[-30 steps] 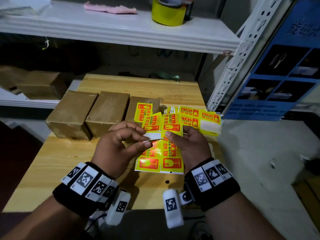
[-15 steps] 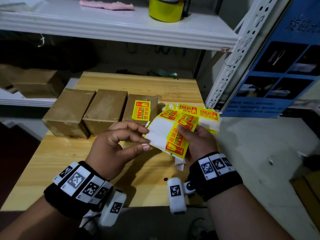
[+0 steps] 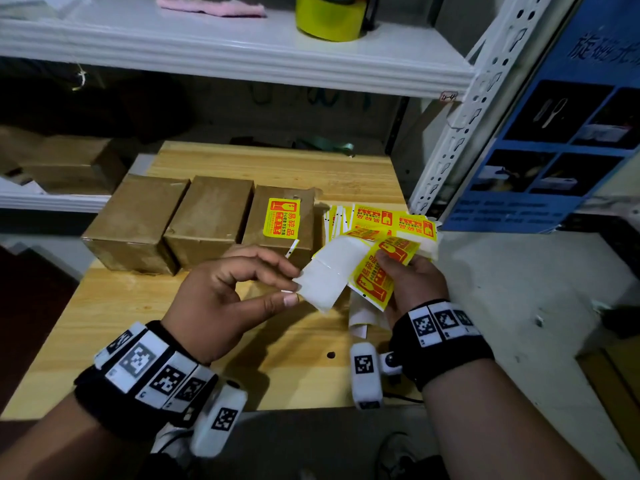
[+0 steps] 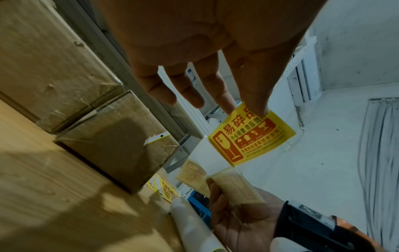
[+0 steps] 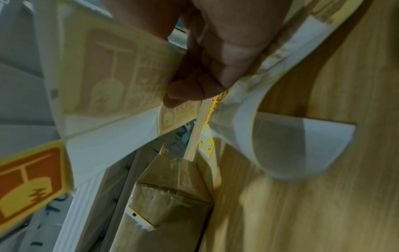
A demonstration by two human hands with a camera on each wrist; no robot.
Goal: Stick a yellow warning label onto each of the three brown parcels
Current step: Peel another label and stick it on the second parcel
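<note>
Three brown parcels stand in a row on the wooden table [image 3: 277,168]: left [image 3: 135,220], middle [image 3: 211,216], right [image 3: 258,223]. The right one carries a yellow label [image 3: 281,218] on top. My left hand [image 3: 294,289] pinches a peeled yellow label [image 4: 252,136] by its corner; in the head view its white back [image 3: 332,271] faces me. My right hand [image 3: 388,261] grips the label strip [image 3: 372,282], which meets the peeled label's far edge. Both hands hover in front of the right parcel [image 5: 168,196].
A pile of loose yellow labels [image 3: 391,220] lies right of the parcels. Above is a white shelf with a yellow tape roll [image 3: 329,17] and a pink cloth [image 3: 211,8]. A shelf upright [image 3: 464,116] and a blue poster [image 3: 561,133] stand right.
The strip was flat between both hands. My left hand has pulled one label up off it, turning its white back to me, while my right hand drew the strip rightwards.
</note>
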